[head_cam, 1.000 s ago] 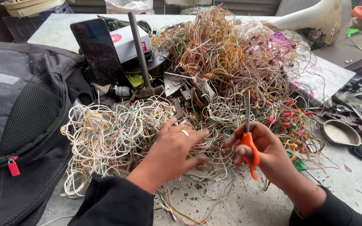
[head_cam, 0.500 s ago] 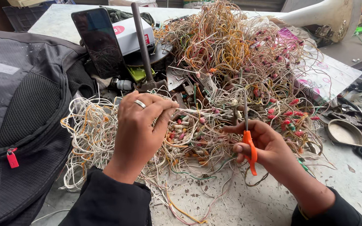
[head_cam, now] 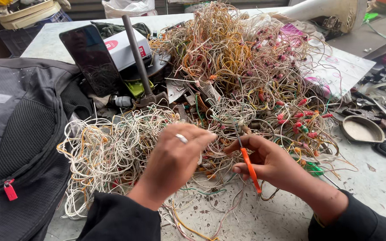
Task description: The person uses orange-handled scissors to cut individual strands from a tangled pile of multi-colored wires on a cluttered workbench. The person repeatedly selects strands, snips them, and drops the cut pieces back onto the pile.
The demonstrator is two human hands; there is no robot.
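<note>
the left hand, a ring on one finger, hovers with fingers curled over the tangle of thin wires on the worktop; whether it pinches a strand i cannot tell. the right hand is closed around orange-handled scissors, blades pointing up into the wires just beside the left fingertips. the wires spread from beside the black backpack to a bigger heap with red ends behind. they look light, springy and snag-prone, so best pinched one strand at a time near a free end. a phone leans behind a hammer.
</note>
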